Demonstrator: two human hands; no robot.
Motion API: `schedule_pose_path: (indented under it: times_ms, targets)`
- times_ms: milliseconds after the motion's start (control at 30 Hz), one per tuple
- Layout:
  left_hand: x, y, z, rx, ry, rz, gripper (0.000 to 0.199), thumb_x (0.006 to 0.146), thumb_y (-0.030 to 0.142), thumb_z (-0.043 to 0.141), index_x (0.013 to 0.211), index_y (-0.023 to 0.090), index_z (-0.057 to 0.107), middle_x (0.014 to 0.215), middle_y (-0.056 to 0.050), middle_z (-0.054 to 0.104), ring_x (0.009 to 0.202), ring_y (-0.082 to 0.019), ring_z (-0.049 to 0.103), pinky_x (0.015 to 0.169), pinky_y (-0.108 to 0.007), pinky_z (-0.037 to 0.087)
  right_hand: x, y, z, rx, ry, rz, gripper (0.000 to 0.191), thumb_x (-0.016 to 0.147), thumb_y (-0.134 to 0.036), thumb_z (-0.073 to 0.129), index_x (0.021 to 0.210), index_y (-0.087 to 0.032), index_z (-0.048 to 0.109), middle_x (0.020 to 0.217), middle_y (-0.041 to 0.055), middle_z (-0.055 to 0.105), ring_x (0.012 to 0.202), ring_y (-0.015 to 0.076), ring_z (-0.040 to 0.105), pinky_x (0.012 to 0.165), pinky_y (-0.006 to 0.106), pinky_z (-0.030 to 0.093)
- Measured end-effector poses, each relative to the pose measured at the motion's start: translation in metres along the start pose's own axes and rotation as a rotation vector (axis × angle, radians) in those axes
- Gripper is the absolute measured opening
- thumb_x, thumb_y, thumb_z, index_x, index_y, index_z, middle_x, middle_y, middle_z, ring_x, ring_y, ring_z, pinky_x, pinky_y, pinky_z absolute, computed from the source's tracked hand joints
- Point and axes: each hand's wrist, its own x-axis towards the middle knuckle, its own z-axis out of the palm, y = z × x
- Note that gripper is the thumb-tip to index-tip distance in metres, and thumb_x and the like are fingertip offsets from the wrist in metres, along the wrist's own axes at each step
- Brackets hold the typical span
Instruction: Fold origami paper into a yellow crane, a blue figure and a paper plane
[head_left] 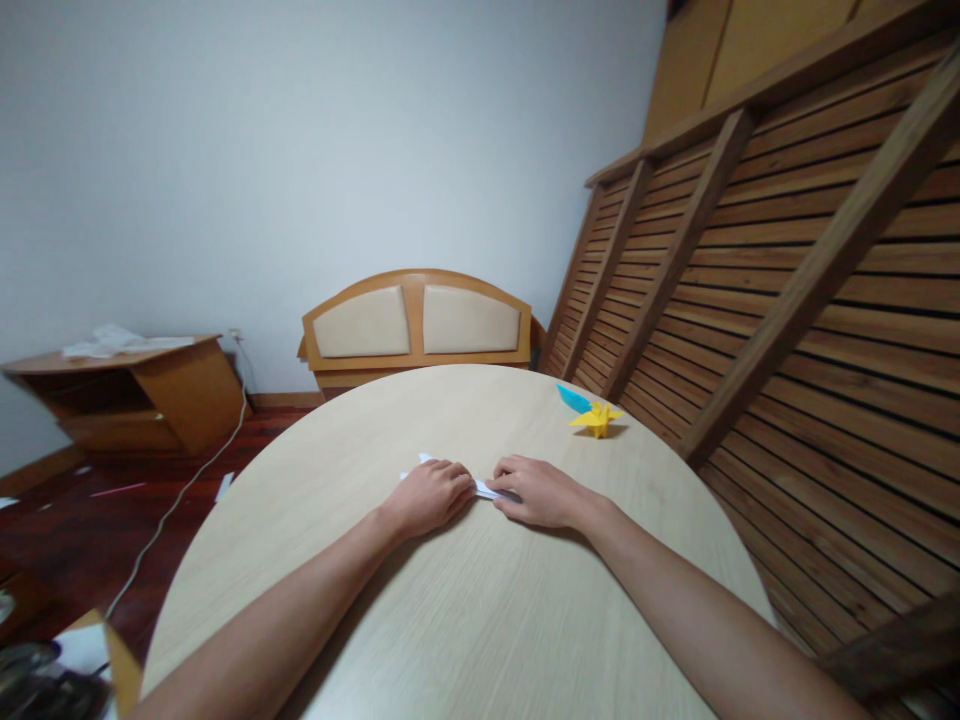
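A folded piece of white paper (pixel 484 490) lies low over the middle of the round table (pixel 480 620). My left hand (pixel 435 493) is closed over its left part, and white points of paper stick out past the knuckles. From the other side, my right hand (pixel 536 490) pinches the right end between thumb and fingers. Only a short strip of the paper shows between the two hands; the rest is hidden under them. Toward the far right of the table stands a yellow origami figure (pixel 598 419) with pointed wings, beside a blue folded paper piece (pixel 574 399).
A wooden slatted frame (pixel 750 260) leans along the table's right side. Behind the table is a padded headboard (pixel 416 320). To the left stand a low wooden cabinet (pixel 180 400) with white papers and a cable (pixel 180 495) on the dark red floor. A cardboard box (pixel 120 650) sits at lower left.
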Motion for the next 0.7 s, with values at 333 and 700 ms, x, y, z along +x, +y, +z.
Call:
schedule_pose_path:
  times_ms: [333, 700]
  targets:
    - [0.001, 0.001, -0.003, 0.07, -0.026, -0.059, 0.025, 0.098, 0.025, 0.041, 0.095, 0.019, 0.065, 0.093, -0.005, 0.068, 0.082, -0.016, 0.065, 0.077, -0.028, 0.047, 0.003, 0.0, -0.002, -0.062, 0.0, 0.06, 0.022, 0.09, -0.018, 0.053, 0.1, -0.019, 0.073, 0.095, 0.0067, 0.067, 0.086, 0.0176, 0.06, 0.075, 0.027, 0.039]
    - [0.0, 0.001, -0.016, 0.175, -0.031, -0.116, 0.011, 0.093, 0.019, 0.05, 0.097, 0.019, 0.06, 0.089, -0.006, 0.069, 0.088, -0.021, 0.068, 0.083, -0.033, 0.049, 0.006, 0.003, 0.001, 0.091, 0.07, 0.102, 0.02, 0.092, -0.017, 0.052, 0.097, -0.016, 0.071, 0.093, 0.0077, 0.072, 0.087, 0.0189, 0.063, 0.078, 0.027, 0.041]
